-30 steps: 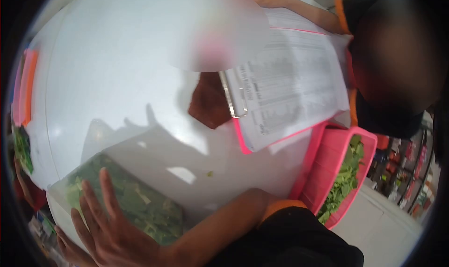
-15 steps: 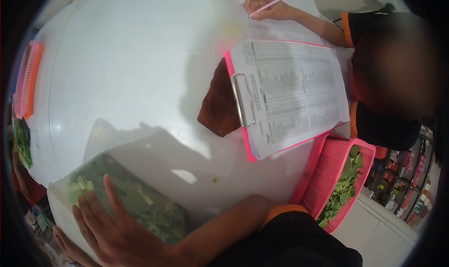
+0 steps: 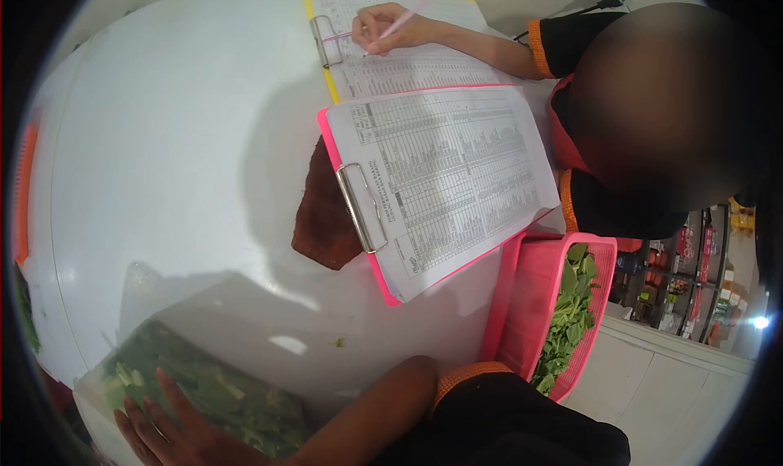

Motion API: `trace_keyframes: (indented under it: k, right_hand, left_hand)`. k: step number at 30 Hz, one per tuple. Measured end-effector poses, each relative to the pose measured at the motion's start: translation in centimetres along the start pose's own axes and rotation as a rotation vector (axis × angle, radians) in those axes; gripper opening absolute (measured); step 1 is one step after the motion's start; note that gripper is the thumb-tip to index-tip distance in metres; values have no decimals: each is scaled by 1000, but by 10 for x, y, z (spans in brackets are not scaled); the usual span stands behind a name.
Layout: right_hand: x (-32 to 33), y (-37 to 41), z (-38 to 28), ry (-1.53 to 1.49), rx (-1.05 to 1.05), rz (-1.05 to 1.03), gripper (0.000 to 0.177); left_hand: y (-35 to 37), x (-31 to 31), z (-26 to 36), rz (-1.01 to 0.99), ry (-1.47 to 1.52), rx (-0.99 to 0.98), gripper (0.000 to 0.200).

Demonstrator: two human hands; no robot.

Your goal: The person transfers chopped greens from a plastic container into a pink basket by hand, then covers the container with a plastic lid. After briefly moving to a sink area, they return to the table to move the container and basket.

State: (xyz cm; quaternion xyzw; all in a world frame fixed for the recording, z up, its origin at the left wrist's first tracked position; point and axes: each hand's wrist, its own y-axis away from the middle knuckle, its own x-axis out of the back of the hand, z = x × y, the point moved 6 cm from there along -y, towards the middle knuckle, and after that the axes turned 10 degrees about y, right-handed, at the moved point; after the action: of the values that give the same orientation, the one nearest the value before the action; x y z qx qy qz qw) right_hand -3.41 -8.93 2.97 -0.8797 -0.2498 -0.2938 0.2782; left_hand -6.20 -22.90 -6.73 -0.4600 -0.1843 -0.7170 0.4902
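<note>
My right hand point(image 3: 175, 437) reaches in from the bottom, its spread fingers lying flat on a clear plastic bag point(image 3: 269, 405) filled with green leafy vegetables. Pale cut stems point(image 3: 126, 378) show through the plastic near my fingertips. The bag rests on the white table point(image 3: 163, 156). The heel of my hand is cut off by the lower frame edge. My left hand is out of the picture.
A co-worker's hand point(image 3: 391, 29) holds a pink pen over a yellow clipboard point(image 3: 333, 86). A pink clipboard point(image 3: 387, 290) with printed sheets overlaps a dark brown cloth-like item point(image 3: 322, 213). A pink basket point(image 3: 510, 303) holds leaves. An orange basket point(image 3: 26, 188) stands far left.
The view has shifted, bringing the yellow clipboard further into sight. My left hand, earlier at the lower left, has left the picture. My right hand stays on the bag.
</note>
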Motion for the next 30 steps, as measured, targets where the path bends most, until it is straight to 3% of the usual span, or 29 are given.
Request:
trace_keyframes:
  k: [13, 17, 21, 23, 25, 28, 30]
  right_hand:
    - [-9, -5, -8, -65, 52, -118, 49]
    - [-14, 1, -10, -17, 55, 235, 43]
    - [-24, -1, -11, -3, 35, 348, 43]
    - [-31, 2, -13, -42, 26, 194, 44]
    - [-4, -8, -1, -139, 47, -214, 48]
    - [-10, -8, 1, -194, 36, -207, 48]
    - [-11, -9, -1, -122, 16, -11, 47]
  left_hand:
    - [7, 8, -4, -4, 24, 25, 41]
    - [14, 23, -9, 7, 22, 44, 42]
    - [25, 41, -12, 24, 9, 74, 42]
    - [34, 41, -9, 31, 6, 83, 42]
    - [40, 36, -6, 27, 8, 94, 42]
    - [44, 36, -4, 29, 7, 118, 42]
    - [40, 33, -4, 26, 6, 113, 42]
